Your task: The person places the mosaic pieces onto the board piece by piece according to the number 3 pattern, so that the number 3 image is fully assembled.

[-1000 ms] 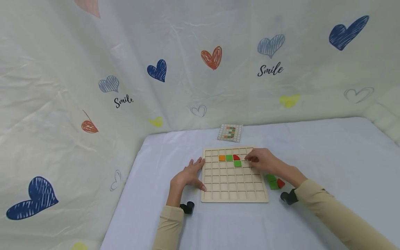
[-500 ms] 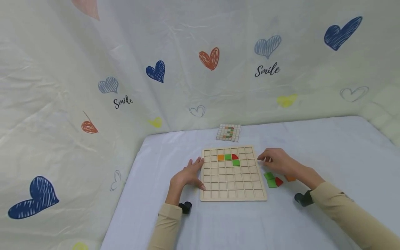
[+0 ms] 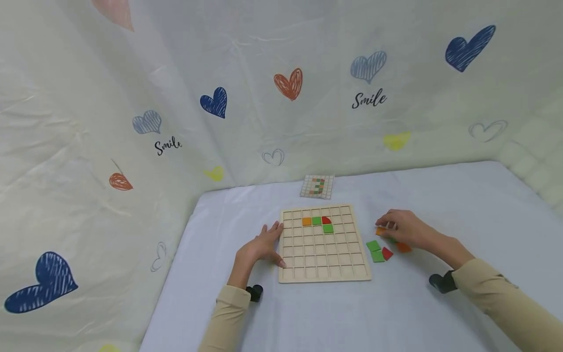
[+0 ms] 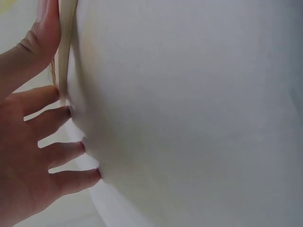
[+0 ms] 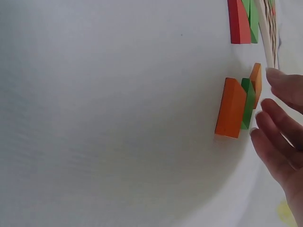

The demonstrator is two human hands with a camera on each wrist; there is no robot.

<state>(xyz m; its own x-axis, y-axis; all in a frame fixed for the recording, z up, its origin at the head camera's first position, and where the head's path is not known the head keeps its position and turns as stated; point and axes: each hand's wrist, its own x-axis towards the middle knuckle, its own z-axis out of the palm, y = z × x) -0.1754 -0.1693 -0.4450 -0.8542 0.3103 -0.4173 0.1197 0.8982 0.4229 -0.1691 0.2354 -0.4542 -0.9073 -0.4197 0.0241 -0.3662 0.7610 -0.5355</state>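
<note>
My left hand rests at the left side of the wooden grid board, fingers spread, thumb on its edge. On the board sit an orange tile, a green tile, a red quarter-round tile and another green tile below. Right of the board, my right hand hovers over loose tiles, fingertips right at a light orange tile. In the right wrist view, thumb and fingers are apart beside that tile, with a green tile and a darker orange tile alongside.
Two green tiles and a red quarter-round tile lie between the board and my right hand. A pattern card lies behind the board. The white-covered table meets a heart-print curtain at the back.
My right hand has moved away from the board to the right, uncovering loose tiles, and is now over the orange one. My left hand keeps its place on the board's edge.
</note>
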